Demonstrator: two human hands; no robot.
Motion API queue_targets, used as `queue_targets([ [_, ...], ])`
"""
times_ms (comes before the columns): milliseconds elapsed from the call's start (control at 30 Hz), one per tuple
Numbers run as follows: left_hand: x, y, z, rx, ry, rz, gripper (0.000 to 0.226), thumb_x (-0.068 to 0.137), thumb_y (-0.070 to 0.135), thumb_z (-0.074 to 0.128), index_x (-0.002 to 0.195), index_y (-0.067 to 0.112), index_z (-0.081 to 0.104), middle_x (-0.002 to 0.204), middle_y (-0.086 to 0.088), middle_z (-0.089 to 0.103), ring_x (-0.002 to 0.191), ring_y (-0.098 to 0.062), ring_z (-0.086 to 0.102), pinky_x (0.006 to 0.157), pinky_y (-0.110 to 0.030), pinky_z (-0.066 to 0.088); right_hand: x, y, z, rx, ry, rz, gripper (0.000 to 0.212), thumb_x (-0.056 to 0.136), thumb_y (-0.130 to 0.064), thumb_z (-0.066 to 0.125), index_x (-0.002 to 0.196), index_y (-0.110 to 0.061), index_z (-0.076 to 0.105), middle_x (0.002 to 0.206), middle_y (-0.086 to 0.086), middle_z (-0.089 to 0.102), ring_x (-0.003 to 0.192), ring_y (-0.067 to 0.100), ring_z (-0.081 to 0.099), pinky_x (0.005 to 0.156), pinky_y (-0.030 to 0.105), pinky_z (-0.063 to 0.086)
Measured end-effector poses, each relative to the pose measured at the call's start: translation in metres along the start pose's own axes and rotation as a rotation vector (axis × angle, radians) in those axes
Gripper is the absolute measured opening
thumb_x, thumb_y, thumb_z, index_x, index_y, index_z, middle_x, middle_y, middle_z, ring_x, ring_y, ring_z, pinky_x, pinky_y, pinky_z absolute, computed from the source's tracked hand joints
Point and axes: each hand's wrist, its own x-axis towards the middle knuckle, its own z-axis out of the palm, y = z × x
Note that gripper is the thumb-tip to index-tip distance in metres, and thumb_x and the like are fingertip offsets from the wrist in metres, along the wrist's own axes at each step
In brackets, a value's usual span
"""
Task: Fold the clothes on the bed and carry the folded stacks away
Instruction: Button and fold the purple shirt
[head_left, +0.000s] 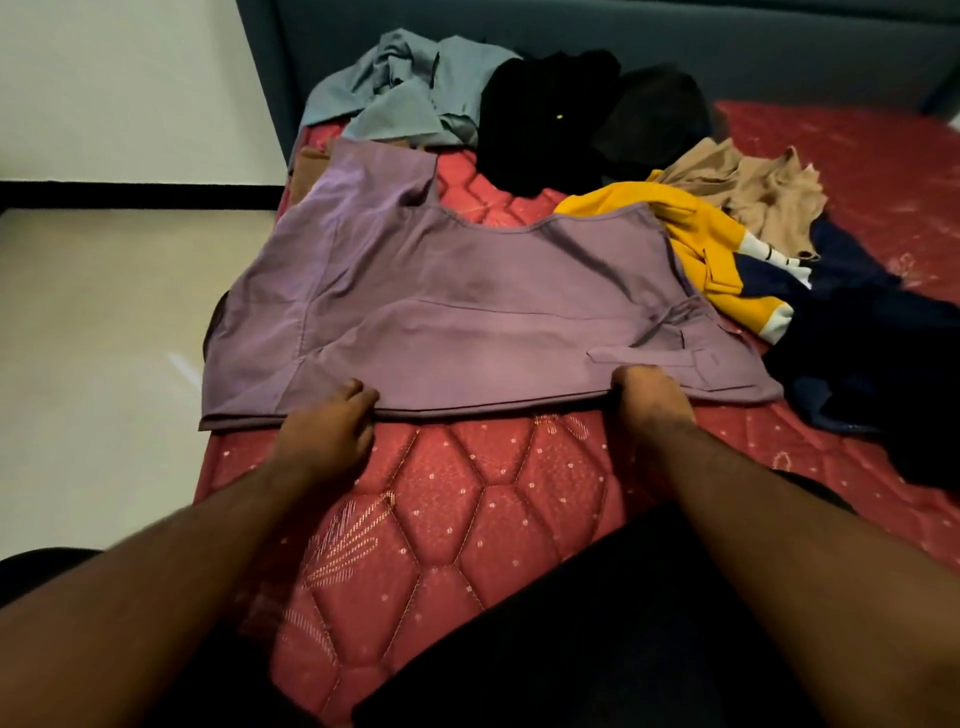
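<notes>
Head view: both hands, left hand (324, 431) and right hand (652, 397), pinch the folded hem of a smooth purple top (467, 312) (sleeveless, scoop-necked) on the red quilted bed (467, 519).

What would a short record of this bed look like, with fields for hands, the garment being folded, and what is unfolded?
left hand: grips near edge of the purple cloth garment
right hand: grips the same edge
garment: spread flat on the red quilted mattress
unfolded: grey-blue cloth, black clothes, yellow top, beige cloth, navy cloth
folded stacks: none visible
</notes>
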Motion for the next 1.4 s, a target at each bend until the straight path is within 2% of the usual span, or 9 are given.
queue_targets([
  [167, -0.006, -0.023, -0.001, 0.329, -0.054, 0.053, 0.048, 0.084, 0.020, 0.062, 0.128, 0.002, 0.058, 0.127, -0.020, 0.061, 0.082, -0.041, 0.069, 0.065, -0.045, 0.057, -0.002, 0.002, -0.009, -0.158, -0.015, 0.017, 0.025, 0.092, -0.006, 0.048, 0.115, -0.006, 0.058, 0.122, 0.018, 0.058, 0.114, 0.034, 0.057, 0.093, 0.038, 0.045],
  [433, -0.017, 0.001, -0.043, 0.559, -0.235, -0.132, 0.024, 0.098, 0.025, 0.047, 0.119, 0.021, 0.057, 0.121, -0.002, 0.063, 0.111, -0.024, 0.063, 0.087, -0.035, 0.050, -0.023, -0.010, -0.027, -0.222, -0.037, 0.041, 0.036, 0.095, -0.001, 0.038, 0.126, -0.007, 0.054, 0.129, 0.017, 0.055, 0.119, 0.034, 0.056, 0.096, 0.041, 0.045],
  [767, -0.086, 0.033, -0.050, 0.627, -0.493, -0.053, 0.033, 0.097, 0.021, 0.051, 0.130, 0.023, 0.055, 0.137, -0.002, 0.054, 0.125, -0.025, 0.054, 0.097, -0.037, 0.047, -0.051, -0.007, -0.043, -0.394, -0.506, 0.040, 0.050, 0.105, -0.027, 0.035, 0.147, 0.000, 0.031, 0.158, 0.015, 0.023, 0.143, 0.028, 0.026, 0.116, 0.041, 0.022],
  [933, -0.082, 0.040, -0.063, 0.629, -0.682, -0.111, 0.048, 0.088, 0.039, 0.063, 0.132, 0.021, 0.053, 0.138, -0.003, 0.054, 0.123, -0.026, 0.056, 0.097, -0.039, 0.049, -0.053, -0.021, -0.060, -0.600, -0.667, -0.071, 0.041, 0.097, -0.027, 0.053, 0.132, -0.005, 0.055, 0.140, 0.009, 0.050, 0.110, 0.025, 0.052, 0.099, 0.038, 0.041],
  [1033, -0.046, 0.046, -0.073, 0.585, -0.623, -0.141, 0.053, 0.088, 0.048, 0.059, 0.131, 0.018, 0.054, 0.136, -0.005, 0.057, 0.120, -0.026, 0.058, 0.094, -0.039, 0.047, -0.035, -0.025, -0.059, -0.514, -0.811, -0.075, 0.036, 0.092, -0.027, 0.060, 0.121, -0.005, 0.064, 0.128, 0.009, 0.061, 0.097, 0.025, 0.057, 0.085, 0.036, 0.051],
  [1100, -0.018, 0.052, -0.072, 0.483, -0.449, -0.105, 0.039, 0.092, 0.038, 0.055, 0.126, 0.020, 0.059, 0.130, -0.006, 0.061, 0.115, -0.026, 0.060, 0.092, -0.040, 0.049, -0.024, -0.027, -0.046, -0.361, -0.596, -0.188, 0.034, 0.090, -0.027, 0.062, 0.118, -0.008, 0.066, 0.117, 0.011, 0.064, 0.096, 0.027, 0.061, 0.079, 0.035, 0.052],
  [1200, 0.036, 0.063, -0.060, 0.225, -0.236, -0.032, 0.042, 0.098, 0.036, 0.047, 0.139, 0.027, 0.050, 0.139, -0.003, 0.054, 0.122, -0.025, 0.055, 0.100, -0.038, 0.045, 0.003, -0.027, -0.023, -0.029, -0.251, -0.331, 0.036, 0.088, -0.031, 0.059, 0.123, -0.021, 0.062, 0.128, 0.009, 0.061, 0.114, 0.027, 0.058, 0.097, 0.032, 0.046],
  [1333, 0.104, 0.063, -0.022, -0.009, -0.209, 0.082, 0.055, 0.101, 0.033, 0.044, 0.151, 0.016, 0.032, 0.159, -0.008, 0.029, 0.143, -0.029, 0.031, 0.116, -0.040, 0.028, 0.035, -0.018, 0.004, 0.189, -0.266, -0.452, 0.047, 0.094, -0.037, 0.055, 0.135, -0.016, 0.053, 0.141, 0.009, 0.050, 0.130, 0.027, 0.046, 0.107, 0.032, 0.035],
  [1400, 0.130, 0.055, 0.000, -0.034, -0.251, 0.060, 0.065, 0.100, 0.044, 0.042, 0.156, 0.022, 0.018, 0.164, -0.003, 0.010, 0.149, -0.028, 0.013, 0.120, -0.047, 0.017, 0.055, 0.005, 0.019, 0.125, -0.343, -0.392, 0.065, 0.094, -0.056, 0.046, 0.151, -0.032, 0.026, 0.160, -0.001, 0.017, 0.147, 0.024, 0.015, 0.118, 0.046, 0.014],
])
